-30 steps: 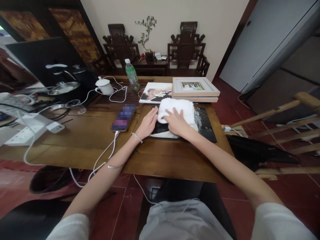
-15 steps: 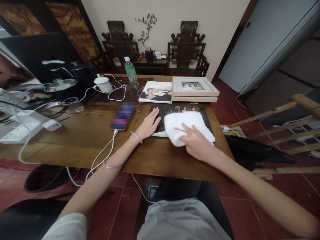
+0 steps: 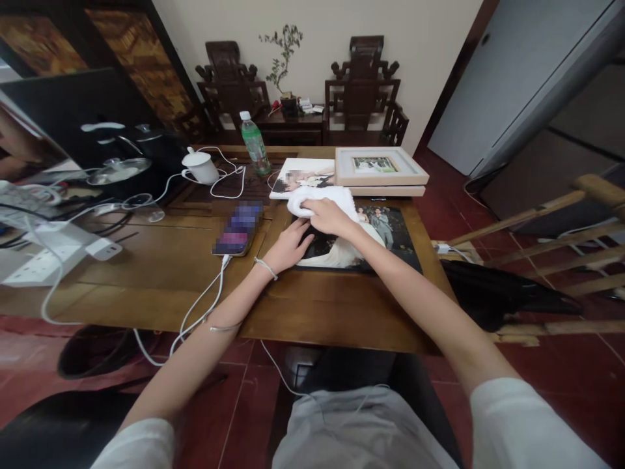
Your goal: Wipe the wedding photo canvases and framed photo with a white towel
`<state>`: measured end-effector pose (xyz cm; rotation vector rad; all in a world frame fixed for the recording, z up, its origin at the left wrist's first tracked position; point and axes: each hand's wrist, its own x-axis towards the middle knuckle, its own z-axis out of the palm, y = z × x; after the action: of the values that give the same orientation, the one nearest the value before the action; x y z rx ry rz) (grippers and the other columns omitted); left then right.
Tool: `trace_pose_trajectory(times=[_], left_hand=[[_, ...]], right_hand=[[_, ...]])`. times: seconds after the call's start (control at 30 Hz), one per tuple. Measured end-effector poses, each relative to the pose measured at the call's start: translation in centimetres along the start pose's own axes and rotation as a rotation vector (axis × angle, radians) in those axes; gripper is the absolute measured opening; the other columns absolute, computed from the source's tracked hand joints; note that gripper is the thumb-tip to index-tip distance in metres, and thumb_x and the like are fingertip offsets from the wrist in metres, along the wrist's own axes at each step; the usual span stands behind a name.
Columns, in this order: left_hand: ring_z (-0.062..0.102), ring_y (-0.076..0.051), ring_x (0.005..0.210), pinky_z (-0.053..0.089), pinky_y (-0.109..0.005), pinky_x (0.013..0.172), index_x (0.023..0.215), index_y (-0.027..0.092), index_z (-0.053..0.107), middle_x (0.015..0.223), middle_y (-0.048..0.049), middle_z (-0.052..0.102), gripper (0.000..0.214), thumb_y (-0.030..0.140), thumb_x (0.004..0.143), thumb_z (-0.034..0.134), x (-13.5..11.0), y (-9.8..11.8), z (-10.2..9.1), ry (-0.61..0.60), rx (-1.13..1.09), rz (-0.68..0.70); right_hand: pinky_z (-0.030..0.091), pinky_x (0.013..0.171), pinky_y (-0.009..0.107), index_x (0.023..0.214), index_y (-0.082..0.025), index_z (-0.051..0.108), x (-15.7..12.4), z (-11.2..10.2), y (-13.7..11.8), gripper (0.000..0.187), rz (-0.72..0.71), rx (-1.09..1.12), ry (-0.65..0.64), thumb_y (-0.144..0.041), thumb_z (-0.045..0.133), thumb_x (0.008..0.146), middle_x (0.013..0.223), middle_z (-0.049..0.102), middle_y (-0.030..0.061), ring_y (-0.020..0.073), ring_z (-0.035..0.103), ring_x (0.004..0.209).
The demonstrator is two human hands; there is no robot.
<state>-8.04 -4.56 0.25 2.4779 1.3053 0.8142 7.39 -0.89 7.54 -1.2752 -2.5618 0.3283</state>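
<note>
A large wedding photo print lies flat on the wooden table in front of me. My left hand rests on its left edge with the fingers stretched out. My right hand grips a folded white towel and presses it onto the far left part of the print, just beyond my left fingertips. Part of the picture is hidden under the towel and my right forearm.
Behind the print lie a white photo panel and stacked framed pictures. A green bottle and a lidded white cup stand further left. A charging phone and a power strip with cables occupy the left side.
My right hand has swept the towel from the print's near right area to its far left corner, uncovering the couple on the right. My left hand has stayed nearly in place.
</note>
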Motion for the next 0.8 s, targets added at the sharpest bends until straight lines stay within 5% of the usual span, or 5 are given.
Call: trace_pose_trajectory(times=[0.17, 0.37, 0.5, 0.63, 0.8], left_hand=[[0.042, -0.027, 0.136, 0.033, -0.044, 0.115, 0.132, 0.01, 0.052, 0.145, -0.0166, 0.047, 0.045, 0.034, 0.096, 0.04, -0.1, -0.4, 0.1, 0.013, 0.006, -0.012], [0.033, -0.027, 0.142, 0.027, -0.046, 0.118, 0.136, 0.006, 0.048, 0.149, -0.0189, 0.041, 0.053, 0.039, 0.096, 0.038, -0.2, -0.8, 0.5, -0.004, 0.022, -0.052], [0.033, -0.026, 0.142, 0.028, -0.046, 0.117, 0.136, 0.008, 0.048, 0.149, -0.0174, 0.041, 0.052, 0.039, 0.096, 0.037, -0.2, -0.8, 0.5, 0.003, 0.035, -0.054], [0.033, -0.027, 0.142, 0.028, -0.047, 0.117, 0.135, 0.005, 0.049, 0.149, -0.0195, 0.041, 0.054, 0.04, 0.096, 0.036, -0.3, -0.8, 0.5, -0.001, 0.032, -0.052], [0.033, -0.027, 0.142, 0.027, -0.048, 0.117, 0.136, 0.009, 0.049, 0.15, -0.0165, 0.041, 0.054, 0.042, 0.096, 0.036, -0.2, -1.0, 0.7, 0.009, 0.02, -0.056]], right_hand=[[0.042, 0.096, 0.039, 0.126, -0.019, 0.062, -1.0, -0.2, 1.0, 0.052, 0.033, -0.01, 0.026, -0.004, 0.042, 0.079, 0.128, 0.063, 0.0103, 0.0283, 0.057, 0.115], [0.045, 0.092, 0.035, 0.112, -0.013, 0.068, -7.2, -2.5, 7.9, 0.051, 0.092, -0.071, 0.062, 0.001, 0.041, 0.071, 0.119, 0.068, 0.0133, 0.0275, 0.062, 0.108], [0.041, 0.1, 0.051, 0.112, -0.012, 0.066, -11.7, -2.9, 10.8, 0.053, 0.148, -0.211, 0.061, 0.003, 0.038, 0.07, 0.123, 0.065, 0.0171, 0.0318, 0.053, 0.124], [0.027, 0.107, 0.067, 0.108, -0.013, 0.067, -16.8, -1.8, 8.2, 0.054, 0.072, -0.243, 0.04, 0.006, 0.037, 0.068, 0.143, 0.049, 0.0166, 0.0352, 0.03, 0.141], [0.025, 0.105, 0.074, 0.08, -0.016, 0.069, -22.3, -1.1, 3.0, 0.041, -0.055, -0.214, -0.01, 0.006, 0.039, 0.064, 0.147, 0.045, 0.0124, 0.0401, 0.025, 0.142]])
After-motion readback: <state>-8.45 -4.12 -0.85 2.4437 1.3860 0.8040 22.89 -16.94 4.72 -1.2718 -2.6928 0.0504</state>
